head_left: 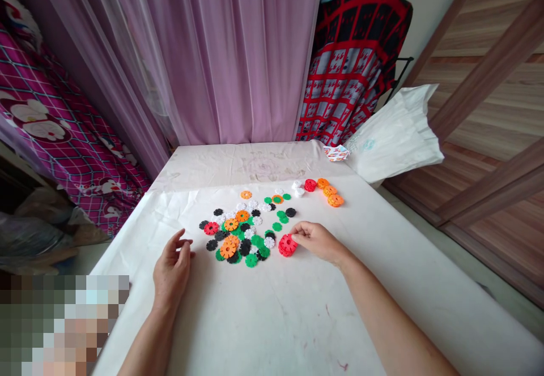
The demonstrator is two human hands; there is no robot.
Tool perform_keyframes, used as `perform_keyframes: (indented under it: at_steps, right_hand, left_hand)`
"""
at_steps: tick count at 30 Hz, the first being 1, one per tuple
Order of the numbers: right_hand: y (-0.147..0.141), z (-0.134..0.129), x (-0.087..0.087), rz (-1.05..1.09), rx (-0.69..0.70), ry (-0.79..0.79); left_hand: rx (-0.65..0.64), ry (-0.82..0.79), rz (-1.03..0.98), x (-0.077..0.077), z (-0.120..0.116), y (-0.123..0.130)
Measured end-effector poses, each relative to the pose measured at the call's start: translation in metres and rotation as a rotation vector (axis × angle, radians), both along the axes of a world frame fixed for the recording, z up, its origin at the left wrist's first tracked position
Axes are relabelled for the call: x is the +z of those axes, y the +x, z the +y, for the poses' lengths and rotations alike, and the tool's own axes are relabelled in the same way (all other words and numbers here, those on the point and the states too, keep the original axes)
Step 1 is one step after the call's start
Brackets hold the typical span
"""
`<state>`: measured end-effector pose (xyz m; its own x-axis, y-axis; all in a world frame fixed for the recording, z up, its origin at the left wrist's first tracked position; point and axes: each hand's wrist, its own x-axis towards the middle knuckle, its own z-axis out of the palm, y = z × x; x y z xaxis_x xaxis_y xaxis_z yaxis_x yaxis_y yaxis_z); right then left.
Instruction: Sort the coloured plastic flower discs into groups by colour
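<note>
Notched plastic building discs in green, black, white, orange and red lie in a loose pile (244, 234) on the white-covered table. To the right of the pile, my right hand (314, 240) pinches the edge of a small stack of red discs (288, 247), which appears to rest on the table or just above it. My left hand (173, 263) is left of the pile with its fingers apart and nothing in it. A few green discs (282, 216) and a black disc (290, 212) lie behind the red stack.
Farther back stand small groups of white discs (298, 189), red discs (310, 185) and orange discs (330, 191). A white bag (395, 138) leans at the back right corner beside a small patterned paper box (336, 153). Purple curtains (238, 53) hang behind the table (255, 319).
</note>
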<state>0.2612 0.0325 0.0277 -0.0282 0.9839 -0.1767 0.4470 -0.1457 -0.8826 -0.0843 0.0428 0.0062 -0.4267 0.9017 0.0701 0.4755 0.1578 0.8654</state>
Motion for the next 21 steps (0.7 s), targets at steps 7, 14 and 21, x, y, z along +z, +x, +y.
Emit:
perform_keyframes:
  at_steps: [7, 14, 21]
  right_hand:
    - [0.001, -0.006, 0.014, -0.288, -0.027, 0.130]
    - [-0.044, 0.011, 0.041, -0.436, 0.175, 0.306]
    - [-0.150, 0.069, 0.041, -0.667, 0.460, 0.374]
  left_hand:
    - [-0.004, 0.004, -0.020, 0.002, -0.001, 0.001]
    - [0.001, 0.041, -0.064, 0.000, 0.000, 0.003]
    - [0.006, 0.035, -0.130, 0.000, -0.001, 0.003]
